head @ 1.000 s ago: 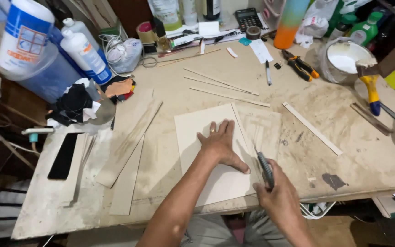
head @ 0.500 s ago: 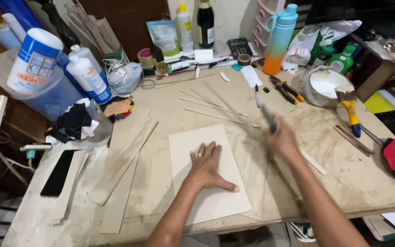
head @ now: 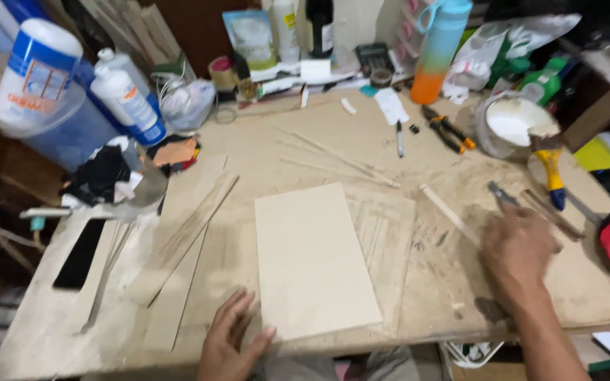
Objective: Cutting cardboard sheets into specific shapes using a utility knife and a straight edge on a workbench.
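Note:
A pale rectangular board (head: 312, 261) lies flat in the middle of the workbench (head: 262, 148), partly over a thin wood sheet (head: 388, 233). My left hand (head: 231, 342) rests with fingers spread on the bench at the board's near left corner and holds nothing. My right hand (head: 520, 250) is off to the right of the board, blurred, closed on a slim grey craft knife (head: 500, 192) whose tip points away from me. A thin wooden strip (head: 450, 213) lies just left of that hand.
Long wood slats (head: 185, 233) and a black phone (head: 79, 254) lie on the left. Thin sticks (head: 340, 159), a marker (head: 399, 137), orange-handled pliers (head: 447, 130), a bowl of white paste (head: 513, 123), a yellow-handled brush (head: 552, 176) and bottles (head: 125, 95) crowd the back and right.
My right hand has swung with the knife from the board's far side out to the right. My left hand has slid off the board toward the near edge.

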